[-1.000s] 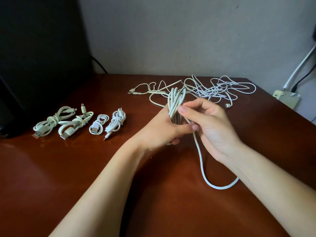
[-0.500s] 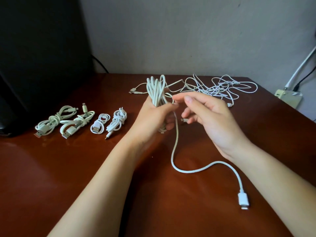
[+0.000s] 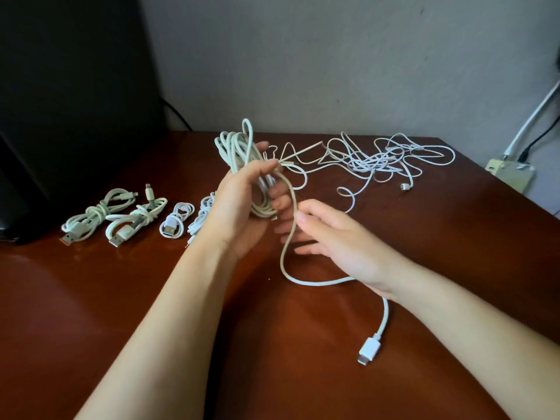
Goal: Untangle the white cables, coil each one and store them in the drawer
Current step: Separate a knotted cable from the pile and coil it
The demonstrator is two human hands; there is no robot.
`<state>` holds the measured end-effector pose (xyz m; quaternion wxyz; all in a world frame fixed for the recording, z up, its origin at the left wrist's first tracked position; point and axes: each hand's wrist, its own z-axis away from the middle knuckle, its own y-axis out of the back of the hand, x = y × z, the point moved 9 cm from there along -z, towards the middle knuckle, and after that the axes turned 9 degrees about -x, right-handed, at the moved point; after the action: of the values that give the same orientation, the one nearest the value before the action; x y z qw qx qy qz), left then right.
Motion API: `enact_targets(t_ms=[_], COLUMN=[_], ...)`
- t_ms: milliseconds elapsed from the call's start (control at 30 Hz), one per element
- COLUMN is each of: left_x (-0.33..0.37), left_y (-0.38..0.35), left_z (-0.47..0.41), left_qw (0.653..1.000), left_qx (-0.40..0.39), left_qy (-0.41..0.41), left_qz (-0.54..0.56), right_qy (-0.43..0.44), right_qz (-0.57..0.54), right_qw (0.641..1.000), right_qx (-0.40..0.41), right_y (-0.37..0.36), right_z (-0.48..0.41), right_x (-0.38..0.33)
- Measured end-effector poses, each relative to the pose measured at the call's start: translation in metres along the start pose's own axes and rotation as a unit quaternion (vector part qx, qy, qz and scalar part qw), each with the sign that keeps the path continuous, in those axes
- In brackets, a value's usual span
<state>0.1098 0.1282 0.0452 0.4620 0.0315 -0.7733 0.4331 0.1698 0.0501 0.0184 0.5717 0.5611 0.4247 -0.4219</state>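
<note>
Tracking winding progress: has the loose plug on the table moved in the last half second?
Yes. The plug has slid left across the table, closer to the row of coiled cables, which stayed put.

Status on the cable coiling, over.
Left hand grips coil; right hand open at loose tail. Plug on table. Four coiled cables at left, tangle at back. Drawer not in view.
</note>
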Motion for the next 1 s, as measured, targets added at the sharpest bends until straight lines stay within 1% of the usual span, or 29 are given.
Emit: enact_targets(t_ms=[100, 200, 333, 433, 500, 567, 667, 733, 767, 833, 900, 933, 967, 1000], left_x=[0.001, 0.001, 0.002, -0.001, -0.004, -0.008, -0.013, -0.019, -0.023, -0.031, -0.037, -0.040, -0.043, -0.046], left_y=[-0.008, -0.010, -0.006, -0.004, -0.006, -0.008, -0.015, -0.022, -0.025, -0.032, -0.041, -0.044, -0.047, -0.049], left_z=[0.002, 0.004, 0.004, 0.003, 0.004, 0.004, 0.006, 0.009, 0.011, 0.015, 0.021, 0.024, 0.027, 0.031], left_qw=[0.999, 0.998, 0.995, 0.996, 0.997, 0.997, 0.992, 0.984, 0.979, 0.968, 0.949, 0.939, 0.930, 0.919], left_qx=[-0.029, -0.034, -0.022, -0.017, -0.025, -0.040, -0.092, -0.133, -0.149, -0.184, -0.238, -0.262, -0.281, -0.300], left_qy=[0.016, 0.027, 0.025, 0.032, 0.043, 0.054, 0.085, 0.121, 0.138, 0.173, 0.206, 0.221, 0.237, 0.254], left_qz=[0.024, 0.051, 0.091, 0.081, 0.057, 0.047, 0.033, 0.020, 0.011, 0.002, 0.005, 0.003, -0.001, -0.001], right_qy=[-0.006, 0.003, 0.051, 0.099, 0.133, 0.159, 0.154, 0.152, 0.164, 0.215, 0.271, 0.281, 0.284, 0.283], right_qz=[-0.092, -0.135, -0.092, -0.037, 0.003, 0.010, 0.067, 0.100, 0.109, 0.117, 0.147, 0.160, 0.165, 0.164], right_qw=[0.996, 0.991, 0.989, 0.987, 0.985, 0.985, 0.986, 0.983, 0.980, 0.965, 0.930, 0.914, 0.904, 0.901], right_qx=[-0.012, 0.021, 0.100, 0.122, 0.109, 0.066, 0.001, 0.003, 0.024, 0.099, 0.199, 0.245, 0.275, 0.285], right_y=[-0.001, 0.006, 0.028, 0.036, 0.034, 0.026, 0.015, 0.014, 0.016, 0.027, 0.042, 0.051, 0.057, 0.062], right_z=[0.001, 0.002, 0.002, 0.009, 0.015, 0.017, 0.015, 0.014, 0.016, 0.024, 0.038, 0.044, 0.047, 0.049], right_x=[0.000, -0.003, -0.014, -0.031, -0.044, -0.051, -0.047, -0.042, -0.043, -0.054, -0.068, -0.072, -0.074, -0.074])
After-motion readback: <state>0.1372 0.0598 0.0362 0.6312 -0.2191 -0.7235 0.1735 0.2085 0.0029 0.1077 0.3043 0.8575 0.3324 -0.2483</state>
